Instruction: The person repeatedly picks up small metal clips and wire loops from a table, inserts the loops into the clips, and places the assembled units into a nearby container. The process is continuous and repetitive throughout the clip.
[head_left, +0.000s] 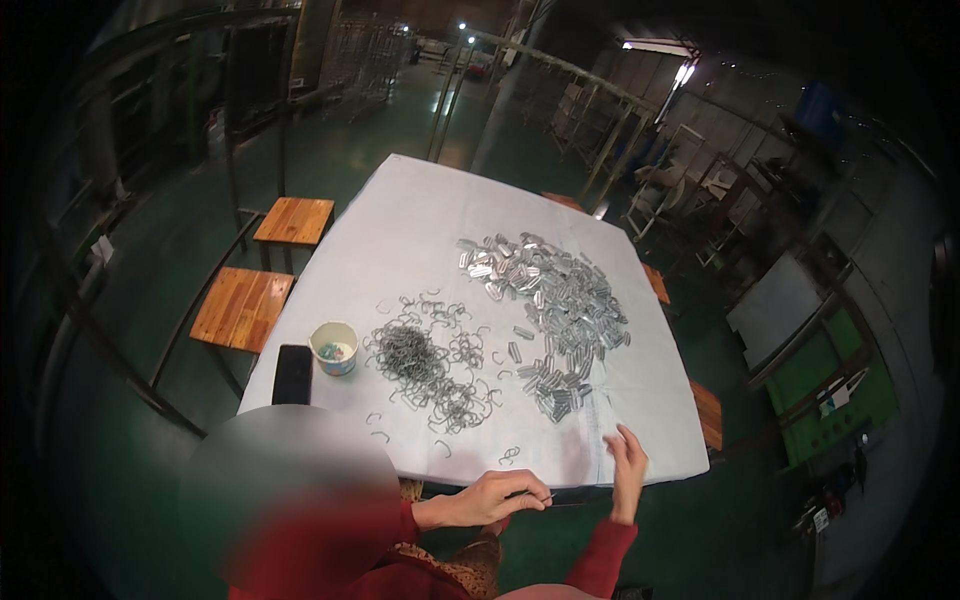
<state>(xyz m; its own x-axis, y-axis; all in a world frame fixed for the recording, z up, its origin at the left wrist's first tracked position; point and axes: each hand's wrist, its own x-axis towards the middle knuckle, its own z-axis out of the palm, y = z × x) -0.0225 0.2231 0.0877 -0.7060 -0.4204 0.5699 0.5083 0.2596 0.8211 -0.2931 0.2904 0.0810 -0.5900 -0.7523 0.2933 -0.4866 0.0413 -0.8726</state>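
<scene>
My left hand [497, 498] is at the near edge of the table, its fingers pinched together; a small thin dark thing shows at the fingertips, too small to name. Off to its right, my right hand [627, 468] is raised over the table edge with fingers apart and nothing visible in them. Ahead of my hands lies a heap of bent wire hooks [410, 355], with a few loose wire hooks [510, 455] near my left hand. Farther right spreads a large pile of small silvery metal pieces [575, 300], oblong and ridged.
A paper cup [334, 348] with small coloured bits inside stands at the table's left, beside a black phone [292, 375]. Wooden stools [240, 308] flank the white-covered table [400, 220]. A blurred patch hides the lower left. Metal frames stand beyond.
</scene>
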